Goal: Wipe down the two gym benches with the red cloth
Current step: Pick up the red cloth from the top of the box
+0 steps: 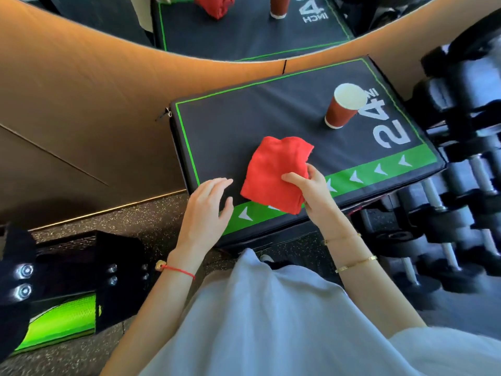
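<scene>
A folded red cloth (273,172) lies on a black padded box (233,123) with green trim and "24 INCH" printed on it. My right hand (311,191) pinches the cloth's near right edge between thumb and fingers. My left hand (206,210) hovers at the box's near left corner, fingers relaxed and spread, holding nothing. At the lower left, part of a black and green gym bench (62,316) with bolted brackets shows.
A red paper cup (343,107) stands upright on the box's far right. A rack of black dumbbells (455,185) fills the right side. A wall mirror (244,25) behind reflects the box, cloth and cup. Speckled rubber floor (135,218) lies below.
</scene>
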Demonstrator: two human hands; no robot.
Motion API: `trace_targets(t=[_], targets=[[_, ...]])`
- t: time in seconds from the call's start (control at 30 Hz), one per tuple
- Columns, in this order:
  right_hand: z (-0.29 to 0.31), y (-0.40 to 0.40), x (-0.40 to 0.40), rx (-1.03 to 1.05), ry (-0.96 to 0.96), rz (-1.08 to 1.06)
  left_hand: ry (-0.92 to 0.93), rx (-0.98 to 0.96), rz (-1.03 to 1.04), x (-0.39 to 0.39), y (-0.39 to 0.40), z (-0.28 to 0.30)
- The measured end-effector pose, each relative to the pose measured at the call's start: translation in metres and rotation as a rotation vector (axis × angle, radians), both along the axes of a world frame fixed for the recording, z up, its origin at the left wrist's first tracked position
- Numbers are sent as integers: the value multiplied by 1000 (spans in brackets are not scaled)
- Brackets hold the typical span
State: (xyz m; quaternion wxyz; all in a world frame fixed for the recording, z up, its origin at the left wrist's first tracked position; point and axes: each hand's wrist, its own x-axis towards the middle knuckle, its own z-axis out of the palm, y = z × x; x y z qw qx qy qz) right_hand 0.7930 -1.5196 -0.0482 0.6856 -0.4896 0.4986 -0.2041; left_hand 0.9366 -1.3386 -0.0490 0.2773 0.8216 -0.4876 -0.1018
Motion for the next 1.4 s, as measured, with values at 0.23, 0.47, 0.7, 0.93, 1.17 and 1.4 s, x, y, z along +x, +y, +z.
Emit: trace_targets(t=[0.23,0.47,0.7,0.93,1.17,1.4], targets=[[13,43,-57,232,-267,-272,13,-2,-198,-7,1,1],[21,108,-118,219,-251,-605,-6,10,-503,-35,-5,6],[12,185,-179,201,-294,-857,10,26,-792,-85,-4,14],[3,275,-239,129,-330,-1081,-6,8,-1039,-152,20,19],[-2,416,-300,89,-354,-1321,7,-40,-1286,-238,98,21],[-7,570,-349,63,-325,-1582,45,-36,-1532,-325,207,14]])
